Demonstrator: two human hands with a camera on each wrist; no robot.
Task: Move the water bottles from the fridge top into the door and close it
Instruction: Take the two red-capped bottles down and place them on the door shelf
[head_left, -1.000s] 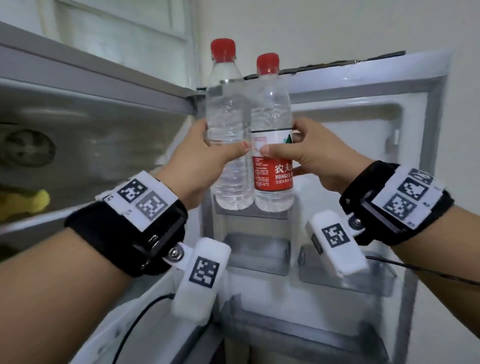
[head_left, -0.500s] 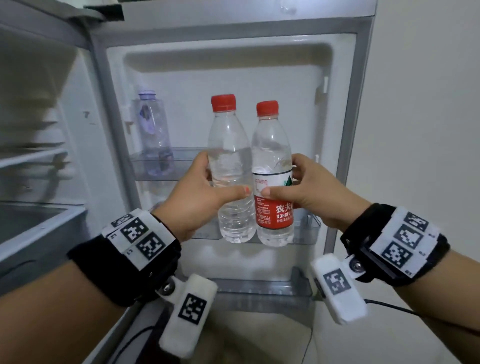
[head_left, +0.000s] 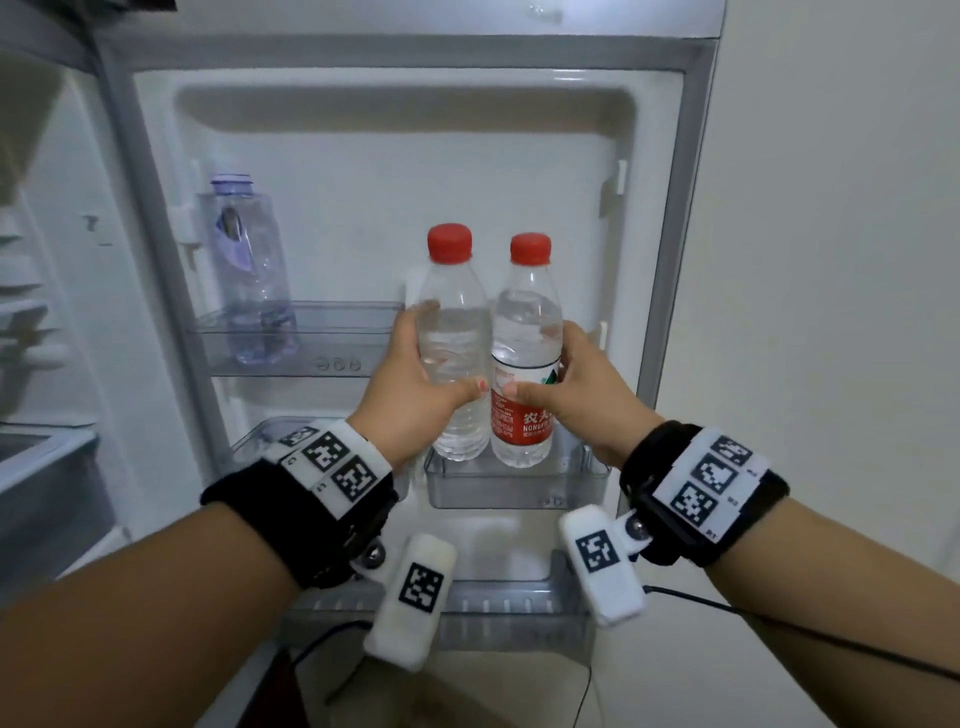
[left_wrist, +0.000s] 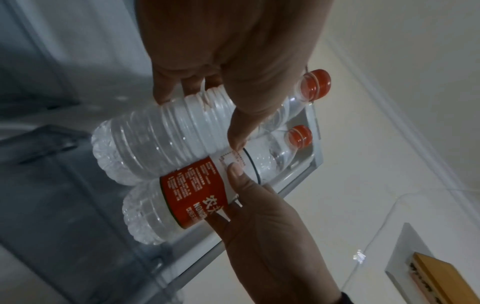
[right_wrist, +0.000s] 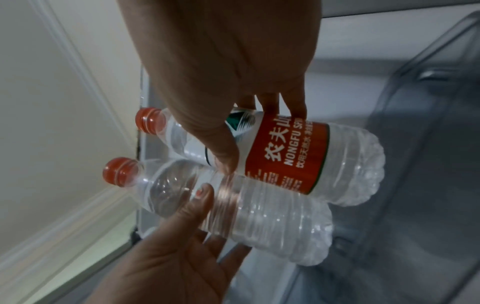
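Two red-capped water bottles stand upright side by side in front of the open fridge door. My left hand grips the unlabelled bottle around its middle. My right hand grips the red-labelled bottle. Their bases hang just above the small clear door bin. In the left wrist view the unlabelled bottle and labelled bottle lie close together. The right wrist view shows the labelled bottle above the plain one.
A purple-tinted bottle stands in the upper left door shelf. A long bottom door shelf runs below. The fridge interior with its shelves lies to the left. A bare wall is to the right.
Both hands have brought the bottles down from near the fridge top to the level of the middle door bin. My view has dropped and moved closer to the door.
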